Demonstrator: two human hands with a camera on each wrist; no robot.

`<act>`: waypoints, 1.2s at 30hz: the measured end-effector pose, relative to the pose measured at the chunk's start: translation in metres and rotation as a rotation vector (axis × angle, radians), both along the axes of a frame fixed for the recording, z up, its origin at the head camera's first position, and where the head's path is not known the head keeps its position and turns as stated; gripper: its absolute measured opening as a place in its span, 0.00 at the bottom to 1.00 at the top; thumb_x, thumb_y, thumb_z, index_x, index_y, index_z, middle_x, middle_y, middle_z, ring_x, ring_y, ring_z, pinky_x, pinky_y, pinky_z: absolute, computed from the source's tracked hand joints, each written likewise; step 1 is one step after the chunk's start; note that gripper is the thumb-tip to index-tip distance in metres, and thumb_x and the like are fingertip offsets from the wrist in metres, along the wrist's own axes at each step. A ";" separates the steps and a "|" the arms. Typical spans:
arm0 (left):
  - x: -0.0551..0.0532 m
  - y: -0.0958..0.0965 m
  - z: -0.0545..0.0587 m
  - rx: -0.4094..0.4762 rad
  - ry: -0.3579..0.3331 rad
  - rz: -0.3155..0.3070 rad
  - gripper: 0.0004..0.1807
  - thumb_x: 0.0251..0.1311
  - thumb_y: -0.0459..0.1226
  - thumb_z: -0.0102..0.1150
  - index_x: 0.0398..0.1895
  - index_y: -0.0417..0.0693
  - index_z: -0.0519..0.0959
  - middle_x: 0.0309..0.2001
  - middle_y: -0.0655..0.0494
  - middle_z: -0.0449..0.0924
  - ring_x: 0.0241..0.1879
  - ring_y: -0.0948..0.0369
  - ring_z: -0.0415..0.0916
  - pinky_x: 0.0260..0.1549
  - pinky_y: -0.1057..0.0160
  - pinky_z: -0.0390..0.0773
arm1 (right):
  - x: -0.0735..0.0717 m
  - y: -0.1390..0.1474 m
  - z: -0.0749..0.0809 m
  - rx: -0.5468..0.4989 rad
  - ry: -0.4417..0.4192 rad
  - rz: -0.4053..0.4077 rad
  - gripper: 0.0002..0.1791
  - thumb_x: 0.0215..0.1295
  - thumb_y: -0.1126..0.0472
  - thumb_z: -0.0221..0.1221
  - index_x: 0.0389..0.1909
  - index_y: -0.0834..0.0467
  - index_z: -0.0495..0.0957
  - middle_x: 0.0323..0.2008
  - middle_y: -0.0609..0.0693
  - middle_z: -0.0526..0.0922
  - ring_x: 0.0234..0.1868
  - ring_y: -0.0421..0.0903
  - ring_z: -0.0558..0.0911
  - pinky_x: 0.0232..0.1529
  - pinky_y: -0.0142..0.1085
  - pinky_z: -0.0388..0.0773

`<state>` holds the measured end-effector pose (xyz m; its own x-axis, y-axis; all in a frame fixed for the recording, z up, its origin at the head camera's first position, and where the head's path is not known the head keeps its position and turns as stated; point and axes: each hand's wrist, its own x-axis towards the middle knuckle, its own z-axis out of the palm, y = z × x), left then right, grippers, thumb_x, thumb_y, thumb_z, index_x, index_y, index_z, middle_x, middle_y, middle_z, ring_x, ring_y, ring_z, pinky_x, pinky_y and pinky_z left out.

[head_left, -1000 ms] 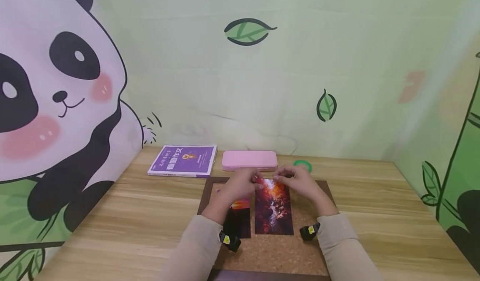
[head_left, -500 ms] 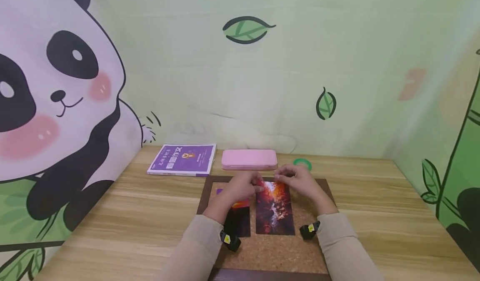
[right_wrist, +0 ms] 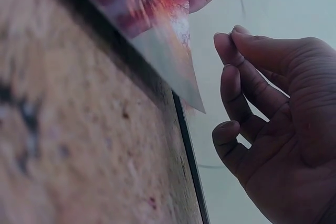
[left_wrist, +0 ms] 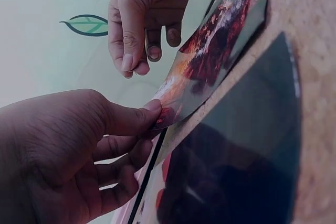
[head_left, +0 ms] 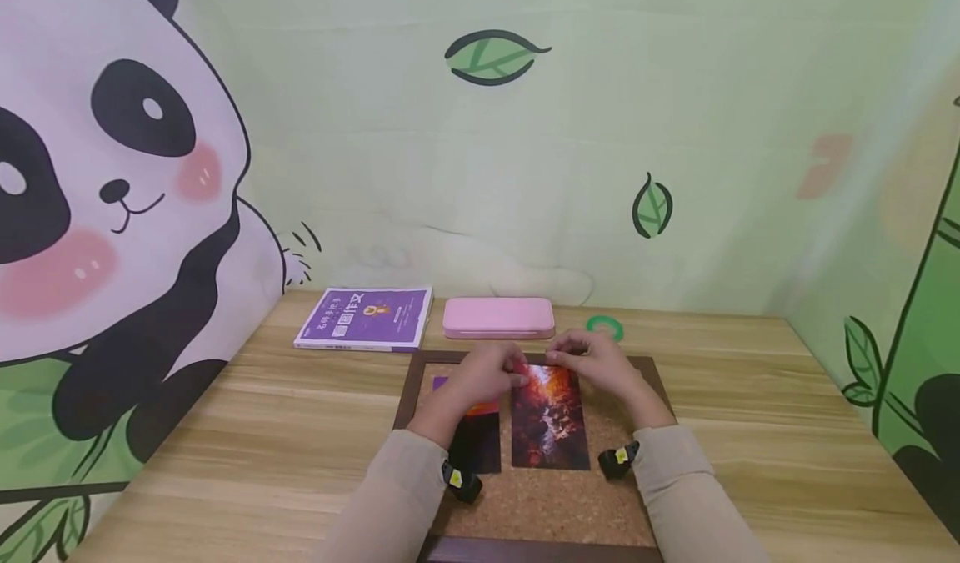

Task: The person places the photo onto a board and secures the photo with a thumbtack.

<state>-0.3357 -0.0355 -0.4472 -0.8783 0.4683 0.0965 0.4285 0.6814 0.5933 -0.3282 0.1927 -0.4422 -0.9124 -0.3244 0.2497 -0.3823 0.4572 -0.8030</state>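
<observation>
My left hand (head_left: 491,371) pinches the top left corner of a glossy photo print (head_left: 551,421) with a fiery red and orange scene. In the left wrist view the thumb lies on the print's (left_wrist: 210,51) face, and the sheet bends up from the cork board (head_left: 555,509). Near the opposite top corner is my right hand (head_left: 596,363), off the paper. Its thumb and index fingertips meet in the right wrist view, the other fingers curled; I cannot tell whether anything tiny sits between them. A second print (head_left: 480,442), dark with an orange band, lies left on the board, partly behind my left forearm.
Behind the board are a purple book (head_left: 367,319), a pink pencil case (head_left: 498,318) and a green ring (head_left: 604,327). The board has a dark brown frame (head_left: 540,550) and rests on a wood-grain table (head_left: 787,446). A panda-printed wall covering (head_left: 375,129) rises behind.
The photo print has shifted very slightly right under my left hand. Both hands stay nearly in place; the whole head view drifts up a little.
</observation>
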 end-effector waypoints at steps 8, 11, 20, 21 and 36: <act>0.002 -0.002 0.000 -0.150 0.036 0.024 0.06 0.62 0.46 0.68 0.38 0.58 0.83 0.29 0.65 0.80 0.32 0.61 0.75 0.39 0.57 0.75 | -0.002 -0.001 -0.003 0.052 -0.039 -0.019 0.07 0.69 0.57 0.64 0.43 0.56 0.85 0.36 0.48 0.86 0.43 0.47 0.81 0.45 0.43 0.77; 0.004 -0.004 0.002 -0.196 0.040 0.030 0.06 0.62 0.48 0.68 0.36 0.61 0.82 0.29 0.67 0.79 0.32 0.61 0.75 0.40 0.56 0.75 | -0.001 -0.001 -0.002 0.065 -0.039 -0.025 0.07 0.69 0.57 0.64 0.43 0.55 0.85 0.36 0.47 0.86 0.43 0.47 0.81 0.45 0.43 0.77; 0.005 -0.008 0.007 -0.289 0.021 -0.011 0.05 0.63 0.51 0.66 0.34 0.66 0.82 0.26 0.70 0.79 0.32 0.63 0.76 0.42 0.51 0.75 | 0.001 0.000 -0.002 0.070 -0.032 -0.037 0.06 0.69 0.57 0.64 0.42 0.54 0.85 0.35 0.46 0.85 0.42 0.46 0.81 0.46 0.44 0.76; 0.005 -0.009 0.007 -0.289 0.021 -0.015 0.05 0.63 0.51 0.66 0.34 0.66 0.82 0.26 0.70 0.79 0.32 0.63 0.75 0.42 0.51 0.75 | 0.001 0.000 -0.003 0.069 -0.033 -0.038 0.06 0.69 0.57 0.64 0.42 0.54 0.85 0.35 0.46 0.85 0.42 0.46 0.81 0.46 0.44 0.76; 0.006 0.000 -0.001 -0.254 0.085 0.059 0.08 0.64 0.52 0.65 0.32 0.63 0.82 0.28 0.69 0.79 0.31 0.62 0.76 0.39 0.53 0.74 | 0.000 -0.002 -0.008 0.117 -0.161 0.150 0.06 0.69 0.61 0.63 0.41 0.58 0.85 0.38 0.49 0.86 0.40 0.45 0.80 0.43 0.40 0.77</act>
